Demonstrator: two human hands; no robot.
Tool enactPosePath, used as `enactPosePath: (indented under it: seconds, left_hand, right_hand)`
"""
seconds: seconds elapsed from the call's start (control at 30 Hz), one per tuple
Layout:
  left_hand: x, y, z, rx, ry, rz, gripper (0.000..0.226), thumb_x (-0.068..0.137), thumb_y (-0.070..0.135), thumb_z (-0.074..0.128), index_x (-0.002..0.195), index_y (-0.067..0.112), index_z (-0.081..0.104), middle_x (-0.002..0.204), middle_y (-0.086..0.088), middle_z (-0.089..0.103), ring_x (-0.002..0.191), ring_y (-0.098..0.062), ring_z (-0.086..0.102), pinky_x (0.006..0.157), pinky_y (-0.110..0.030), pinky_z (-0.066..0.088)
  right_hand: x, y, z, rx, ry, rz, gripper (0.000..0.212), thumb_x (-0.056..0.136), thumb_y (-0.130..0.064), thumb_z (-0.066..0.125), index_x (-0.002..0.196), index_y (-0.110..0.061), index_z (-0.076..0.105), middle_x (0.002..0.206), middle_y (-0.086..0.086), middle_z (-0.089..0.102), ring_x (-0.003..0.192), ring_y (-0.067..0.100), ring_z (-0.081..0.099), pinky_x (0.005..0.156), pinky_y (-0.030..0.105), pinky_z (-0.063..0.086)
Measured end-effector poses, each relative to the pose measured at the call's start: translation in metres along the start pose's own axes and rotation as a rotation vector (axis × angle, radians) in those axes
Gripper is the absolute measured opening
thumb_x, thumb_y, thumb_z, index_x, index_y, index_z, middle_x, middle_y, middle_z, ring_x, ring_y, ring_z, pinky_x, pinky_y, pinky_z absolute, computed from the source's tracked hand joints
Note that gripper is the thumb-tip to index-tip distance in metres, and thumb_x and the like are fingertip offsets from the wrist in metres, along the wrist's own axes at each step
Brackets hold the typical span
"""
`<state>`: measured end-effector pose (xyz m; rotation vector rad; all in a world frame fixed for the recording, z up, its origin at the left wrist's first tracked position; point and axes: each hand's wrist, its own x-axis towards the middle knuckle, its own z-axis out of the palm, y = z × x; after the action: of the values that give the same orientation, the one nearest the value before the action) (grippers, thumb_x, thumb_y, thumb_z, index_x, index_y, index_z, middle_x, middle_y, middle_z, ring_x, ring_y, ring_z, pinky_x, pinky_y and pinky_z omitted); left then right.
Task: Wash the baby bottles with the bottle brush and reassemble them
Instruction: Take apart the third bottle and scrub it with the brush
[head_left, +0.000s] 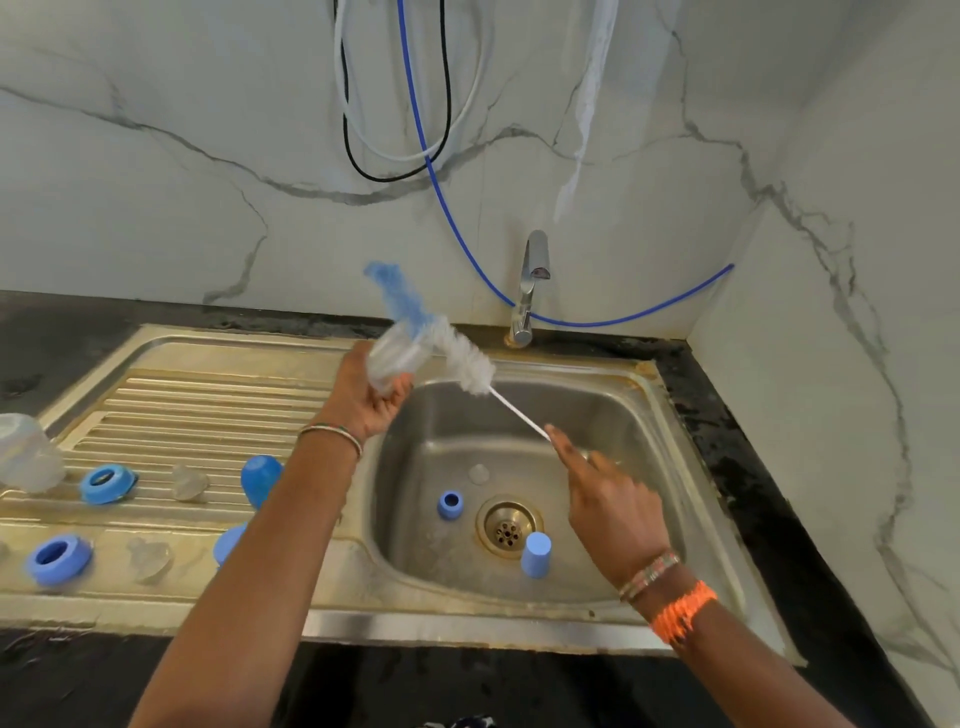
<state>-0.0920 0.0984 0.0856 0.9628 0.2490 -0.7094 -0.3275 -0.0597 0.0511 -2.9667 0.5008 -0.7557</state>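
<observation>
**Bottle and brush held above the sink**

Here we hold a clear plastic baby bottle (396, 358) in our left hand (363, 400), fingers wrapped tight around its lower part, above the far left edge of the stainless steel sink basin (623, 415). Our right hand (608, 499) pinches the thin white wire handle of the bottle brush (447, 343), whose white and blue bristles lie across the bottle's top; motion blur hides whether they enter it.

On the ribbed metal draining board (208, 405) to the left lie two blue screw rings (106, 483), two clear silicone teats (189, 483), a blue cap (260, 478) and a second clear bottle (26, 452) at the far left edge. Inside the basin, near the brass drain (508, 527), sit a small blue ring (450, 504) and a pale blue cap (536, 554). A chrome tap (530, 291) stands behind the basin.
</observation>
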Motion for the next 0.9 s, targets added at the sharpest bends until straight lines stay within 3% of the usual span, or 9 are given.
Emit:
enactPosePath:
  seconds: [0.1, 0.27, 0.47, 0.57, 0.67, 0.73, 0.8, 0.9]
  left_hand:
    - [-0.002, 0.004, -0.004, 0.040, -0.061, -0.072, 0.035, 0.092, 0.036, 0.043, 0.095, 0.003, 0.052, 0.048, -0.009, 0.050, 0.033, -0.009, 0.048, 0.030, -0.012, 0.038]
    - [-0.017, -0.045, 0.015, 0.321, -0.168, -0.208, 0.045, 0.089, 0.044, 0.052, 0.102, 0.001, 0.052, 0.053, -0.011, 0.053, 0.034, -0.009, 0.046, 0.030, -0.013, 0.037]
    - [-0.011, -0.007, -0.009, -0.070, -0.203, -0.202, 0.034, 0.084, 0.034, 0.045, 0.096, 0.003, 0.051, 0.051, -0.008, 0.046, 0.031, -0.006, 0.040, 0.028, -0.011, 0.032]
    - [-0.010, 0.003, -0.017, -0.105, -0.213, -0.179, 0.039, 0.066, 0.031, 0.050, 0.094, 0.004, 0.049, 0.053, -0.006, 0.044, 0.030, -0.005, 0.039, 0.027, -0.010, 0.031]
    - [-0.009, -0.004, -0.016, -0.152, -0.247, -0.143, 0.038, 0.066, 0.032, 0.050, 0.091, 0.004, 0.046, 0.053, -0.006, 0.044, 0.029, -0.006, 0.038, 0.027, -0.011, 0.029]
    - [-0.005, -0.012, -0.016, -0.196, -0.252, -0.116, 0.031, 0.077, 0.032, 0.046, 0.090, 0.004, 0.044, 0.053, -0.007, 0.045, 0.030, -0.007, 0.038, 0.027, -0.012, 0.029]
    - [-0.001, -0.018, -0.013, -0.188, -0.247, -0.083, 0.031, 0.089, 0.034, 0.038, 0.092, 0.004, 0.045, 0.053, -0.007, 0.045, 0.030, -0.007, 0.037, 0.026, -0.013, 0.028]
    - [0.001, -0.023, -0.007, -0.049, -0.246, -0.045, 0.033, 0.093, 0.036, 0.034, 0.089, 0.006, 0.047, 0.049, -0.007, 0.044, 0.029, -0.007, 0.034, 0.025, -0.013, 0.025]
  right_hand:
    - [-0.012, 0.005, 0.000, 0.034, -0.015, 0.020, 0.091, 0.055, 0.005, 0.080, 0.133, -0.026, 0.045, 0.054, 0.000, 0.042, 0.032, 0.013, 0.023, 0.027, 0.022, 0.027]
    - [0.024, -0.015, -0.002, 0.025, 0.044, 0.025, 0.078, 0.059, 0.004, 0.078, 0.130, -0.019, 0.056, 0.059, -0.003, 0.029, 0.029, 0.018, 0.036, 0.027, 0.023, 0.030]
    - [-0.009, 0.005, -0.003, 0.007, 0.050, -0.075, 0.089, 0.057, 0.003, 0.079, 0.133, -0.028, 0.044, 0.059, 0.001, 0.049, 0.028, 0.018, 0.035, 0.027, 0.022, 0.029]
    - [-0.026, 0.021, 0.005, 0.075, 0.044, 0.025, 0.080, 0.067, 0.001, 0.071, 0.134, -0.031, 0.042, 0.060, 0.000, 0.048, 0.030, 0.017, 0.036, 0.025, 0.028, 0.034]
    - [-0.029, 0.024, 0.009, 0.161, -0.013, 0.183, 0.065, 0.080, -0.001, 0.056, 0.135, -0.034, 0.048, 0.056, -0.009, 0.038, 0.040, 0.013, 0.032, 0.035, 0.027, 0.033]
    - [-0.026, 0.017, 0.007, 0.336, -0.147, 0.336, 0.050, 0.091, -0.005, 0.051, 0.131, -0.035, 0.052, 0.057, -0.012, 0.045, 0.047, 0.009, 0.039, 0.045, 0.021, 0.034]
    - [-0.020, 0.011, 0.004, 0.606, -0.254, 0.490, 0.038, 0.094, -0.008, 0.050, 0.127, -0.024, 0.060, 0.064, -0.009, 0.054, 0.052, 0.003, 0.045, 0.048, 0.010, 0.036]
    - [-0.012, -0.004, -0.015, 1.181, -0.462, 0.747, 0.031, 0.097, -0.009, 0.048, 0.116, -0.025, 0.067, 0.053, -0.006, 0.035, 0.038, 0.003, 0.026, 0.034, 0.014, 0.020]
